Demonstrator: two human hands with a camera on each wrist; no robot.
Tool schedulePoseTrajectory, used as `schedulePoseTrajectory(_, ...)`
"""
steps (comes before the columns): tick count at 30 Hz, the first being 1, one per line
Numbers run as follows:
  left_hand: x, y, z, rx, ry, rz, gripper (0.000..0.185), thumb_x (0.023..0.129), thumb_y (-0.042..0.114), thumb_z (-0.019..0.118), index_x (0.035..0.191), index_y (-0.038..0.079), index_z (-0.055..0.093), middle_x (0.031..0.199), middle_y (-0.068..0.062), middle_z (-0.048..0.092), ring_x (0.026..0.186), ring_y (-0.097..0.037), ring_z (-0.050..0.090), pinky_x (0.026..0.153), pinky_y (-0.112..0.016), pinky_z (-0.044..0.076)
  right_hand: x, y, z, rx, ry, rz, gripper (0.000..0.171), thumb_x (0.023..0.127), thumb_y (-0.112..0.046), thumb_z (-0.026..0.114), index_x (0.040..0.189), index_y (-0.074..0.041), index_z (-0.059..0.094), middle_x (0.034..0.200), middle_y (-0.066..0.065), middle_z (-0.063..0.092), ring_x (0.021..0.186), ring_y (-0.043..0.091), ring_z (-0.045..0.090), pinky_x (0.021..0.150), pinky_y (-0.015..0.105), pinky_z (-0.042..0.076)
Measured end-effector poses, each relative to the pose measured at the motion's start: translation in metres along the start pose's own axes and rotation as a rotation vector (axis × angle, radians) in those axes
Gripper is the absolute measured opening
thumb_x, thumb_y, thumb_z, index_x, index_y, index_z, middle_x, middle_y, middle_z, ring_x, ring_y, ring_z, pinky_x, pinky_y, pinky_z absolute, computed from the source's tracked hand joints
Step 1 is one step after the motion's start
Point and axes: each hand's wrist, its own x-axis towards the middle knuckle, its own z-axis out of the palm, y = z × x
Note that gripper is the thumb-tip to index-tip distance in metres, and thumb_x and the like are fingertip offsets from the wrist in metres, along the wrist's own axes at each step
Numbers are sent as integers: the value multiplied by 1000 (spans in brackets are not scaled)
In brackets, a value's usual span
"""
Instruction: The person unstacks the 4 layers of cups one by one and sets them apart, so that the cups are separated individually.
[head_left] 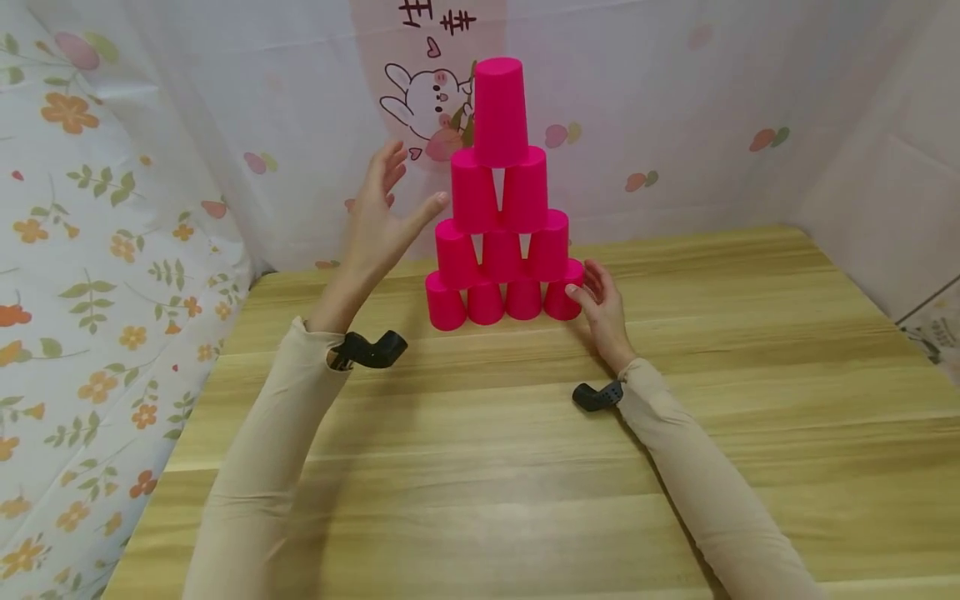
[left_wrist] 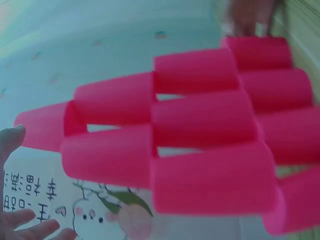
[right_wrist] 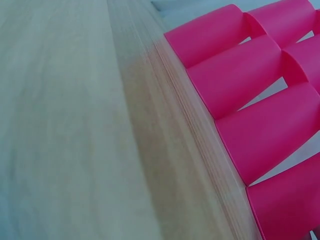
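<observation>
**A:** Where is the cup tower (head_left: pixel 501 208)?

**B:** It stands on the wooden table (head_left: pixel 525 467), near the back, right in front of the curtain with the bunny drawing (head_left: pixel 420 104). All the cups are pink and upside down.

**A:** How many rows does it have?

**B:** Four cups on the bottom, then three, then two, and one top cup (head_left: pixel 499 110) at the very tip. So I think the building part looks finished. I see no loose cups lying on the table.

**A:** What is the left hand (head_left: pixel 381 218) doing?

**B:** It is up in the air, just beside the left side of the tower, about as high as the row of two. The fingers are straight and spread wide. It holds nothing. The thumb is very close to a cup, but I cannot tell if it touches.

**A:** And the right hand (head_left: pixel 600 304)?

**B:** It is down low on the table. Its fingers lie loose against the bottom right cup (head_left: pixel 561 298), touching its side. They are not wrapped around it.

**A:** So what is left to do?

**B:** Maybe only to let go and see if the tower stays up. That is my guess.

**A:** Anything else around?

**B:** A flowery cloth (head_left: pixel 90 250) hangs on the left side.
</observation>
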Motion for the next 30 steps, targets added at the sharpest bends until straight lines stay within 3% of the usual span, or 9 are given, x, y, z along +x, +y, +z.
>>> schedulePoseTrajectory(4, 14, 15, 6, -101, -19, 6, 74, 71, 34, 67, 132, 24, 27, 133, 8, 31, 118, -4, 31, 97, -31, 27, -1, -4, 0, -92, -69, 31, 63, 77, -16, 62, 130, -4, 29, 125, 11, 39, 114, 23, 37, 96, 35, 28)
schedulePoseTrajectory(9, 30, 35, 12, -111, -21, 45, 74, 70, 30, 67, 132, 19, 28, 132, 6, 32, 117, -5, 33, 95, -25, 28, -6, -16, 4, -193, -112, 68, 65, 75, -15, 64, 130, -6, 29, 124, 11, 39, 113, 25, 37, 94, 38, 31)
schedulePoseTrajectory(17, 35, 72, 20, -131, -49, 41, 74, 73, 24, 66, 133, 11, 25, 133, 0, 31, 118, -9, 33, 91, -21, 34, -4, -6, 2, -252, -126, 72, 64, 75, -16, 64, 128, -7, 31, 118, 8, 44, 105, 20, 44, 90, 35, 36)
schedulePoseTrajectory(23, 45, 76, 28, -196, -82, 48, 75, 72, 19, 67, 133, 10, 23, 133, -1, 31, 118, -10, 33, 91, -19, 33, -1, 7, 1, -321, -129, 76, 62, 76, -24, 64, 128, -13, 32, 116, 5, 46, 102, 17, 45, 87, 32, 38)
schedulePoseTrajectory(30, 63, 64, 40, -172, -104, 52, 79, 72, 18, 67, 135, 13, 19, 131, -2, 33, 117, -9, 34, 91, -19, 33, -7, -11, 6, -313, -130, 89, 62, 76, -19, 63, 127, -4, 31, 116, 12, 45, 104, 23, 44, 89, 38, 36)
